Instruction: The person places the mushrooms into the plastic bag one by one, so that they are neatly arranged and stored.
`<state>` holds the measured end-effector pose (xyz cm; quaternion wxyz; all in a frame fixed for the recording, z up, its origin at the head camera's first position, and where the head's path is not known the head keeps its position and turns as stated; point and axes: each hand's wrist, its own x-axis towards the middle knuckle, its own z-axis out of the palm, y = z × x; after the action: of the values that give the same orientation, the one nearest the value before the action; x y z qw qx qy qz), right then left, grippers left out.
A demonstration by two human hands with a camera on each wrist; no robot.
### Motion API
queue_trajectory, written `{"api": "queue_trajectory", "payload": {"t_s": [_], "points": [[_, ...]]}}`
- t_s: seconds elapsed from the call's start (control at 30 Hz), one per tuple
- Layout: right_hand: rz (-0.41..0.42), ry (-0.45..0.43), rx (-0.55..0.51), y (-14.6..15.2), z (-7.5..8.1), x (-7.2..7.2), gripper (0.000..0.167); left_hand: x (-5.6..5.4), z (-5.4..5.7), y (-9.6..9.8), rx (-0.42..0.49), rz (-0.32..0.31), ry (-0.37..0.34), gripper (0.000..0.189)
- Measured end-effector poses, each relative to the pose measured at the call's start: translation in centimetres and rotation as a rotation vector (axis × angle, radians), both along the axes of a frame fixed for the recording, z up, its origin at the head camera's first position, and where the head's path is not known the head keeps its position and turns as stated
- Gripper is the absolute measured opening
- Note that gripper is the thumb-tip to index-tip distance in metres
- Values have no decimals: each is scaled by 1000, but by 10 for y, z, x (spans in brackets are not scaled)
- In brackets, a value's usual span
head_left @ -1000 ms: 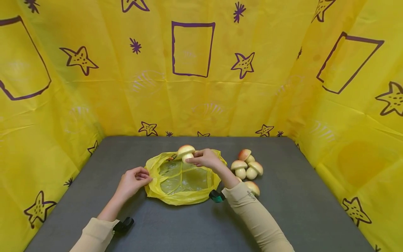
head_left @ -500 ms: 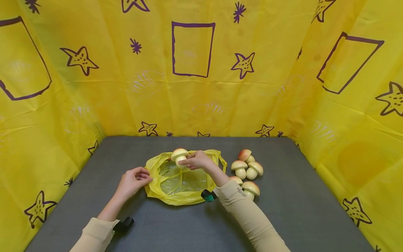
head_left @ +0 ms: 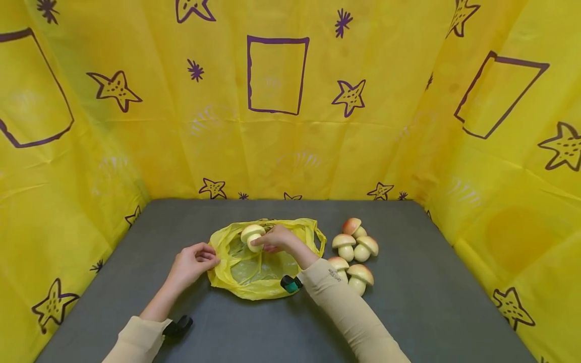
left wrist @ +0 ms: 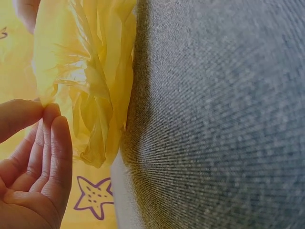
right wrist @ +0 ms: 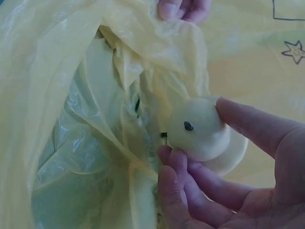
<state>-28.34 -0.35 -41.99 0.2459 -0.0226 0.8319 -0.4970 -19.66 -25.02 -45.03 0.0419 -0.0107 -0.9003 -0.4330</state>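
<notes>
A yellow plastic bag (head_left: 227, 280) lies on the dark table with its mouth spread wide. My left hand (head_left: 195, 262) pinches the left edge of the bag between thumb and fingertips; the left wrist view shows the thin film (left wrist: 95, 86) caught there. My right hand (head_left: 281, 239) holds a toy mushroom (head_left: 252, 235) by its stem, cap up, over the left part of the bag's opening. In the right wrist view the round stem end of the mushroom (right wrist: 198, 129), with a small dark mark, sits between thumb and fingers.
Several more toy mushrooms (head_left: 355, 247) with reddish-cream caps stand or lean in a cluster right of the bag, close to the right sleeve (head_left: 349, 307). A grey table (head_left: 254, 333) is bordered by yellow printed cloth walls (head_left: 272, 151) at the back and sides.
My right hand has moved left and lower with the mushroom, from the bag's far rim to over its opening. My left hand stays at the bag's edge.
</notes>
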Motion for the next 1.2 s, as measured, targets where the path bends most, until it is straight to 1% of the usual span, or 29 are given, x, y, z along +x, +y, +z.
{"api": "queue_trajectory", "payload": {"t_s": [0.13, 0.27, 0.33, 0.47, 0.57, 0.67, 0.8, 1.03, 1.2], "points": [[-21, 14, 47, -7, -2, -1, 35, -1, 1, 1, 10, -3, 10, 29], [-27, 1, 80, -14, -3, -1, 30, -1, 2, 1, 10, 1, 3, 29], [-20, -9, 88, -17, -4, -2, 31, 0, 2, 1, 5, 0, 1, 30], [10, -5, 146, -22, -8, -4, 33, 0, 2, 0, -3, -4, 3, 30], [11, -4, 182, -23, -12, -5, 33, -1, 2, 1, -4, -5, 5, 30], [4, -10, 189, -23, -15, -6, 34, 0, 1, 1, -4, -4, 0, 29], [-10, -34, 152, -22, -16, -5, 34, 1, -1, 1, -2, -4, 1, 29], [-42, -81, 19, -20, -18, -3, 28, 2, -1, 0, 7, -6, 5, 30], [-20, -83, 6, -20, -16, -1, 26, 4, -1, 0, 5, -7, 4, 30]]}}
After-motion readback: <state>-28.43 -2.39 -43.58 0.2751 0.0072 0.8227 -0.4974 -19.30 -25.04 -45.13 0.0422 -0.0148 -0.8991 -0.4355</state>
